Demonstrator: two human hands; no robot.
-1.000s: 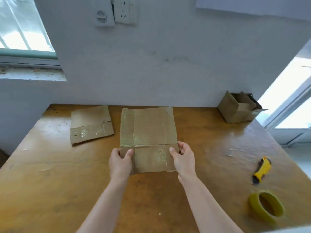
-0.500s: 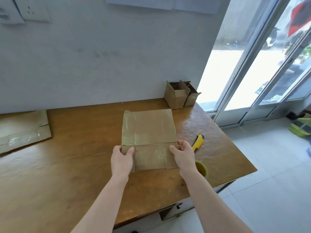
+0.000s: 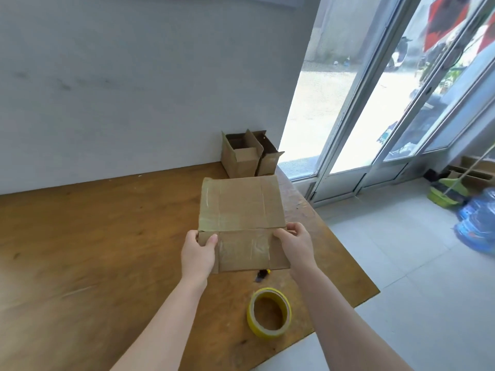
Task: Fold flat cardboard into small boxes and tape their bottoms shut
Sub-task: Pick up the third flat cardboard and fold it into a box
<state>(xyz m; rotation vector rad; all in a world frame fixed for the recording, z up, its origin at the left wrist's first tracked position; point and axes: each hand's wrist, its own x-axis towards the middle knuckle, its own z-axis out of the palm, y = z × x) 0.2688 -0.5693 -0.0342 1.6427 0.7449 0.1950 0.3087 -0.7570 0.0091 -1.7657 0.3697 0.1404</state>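
I hold a flat, taped piece of brown cardboard (image 3: 241, 207) above the right part of the wooden table (image 3: 93, 250). My left hand (image 3: 198, 253) grips its near left edge and my right hand (image 3: 294, 243) grips its near right edge, thumbs on top. A yellow tape roll (image 3: 268, 312) lies flat on the table just below my hands. Only the tip of the yellow cutter (image 3: 262, 275) peeks out under the cardboard's near edge. Two folded open boxes (image 3: 247, 153) stand at the table's far right corner against the wall.
The table's right edge (image 3: 345, 253) runs close beside my right hand, with tiled floor beyond. Glass doors (image 3: 375, 103) fill the right side. On the floor at far right lie a blue water bottle (image 3: 476, 223), a green dustpan (image 3: 447, 192) and flat cartons.
My view has swung right, so the second flat cardboard at left has left the frame. The held cardboard moved right, now over the cutter, and the tape roll shows fully below my hands.
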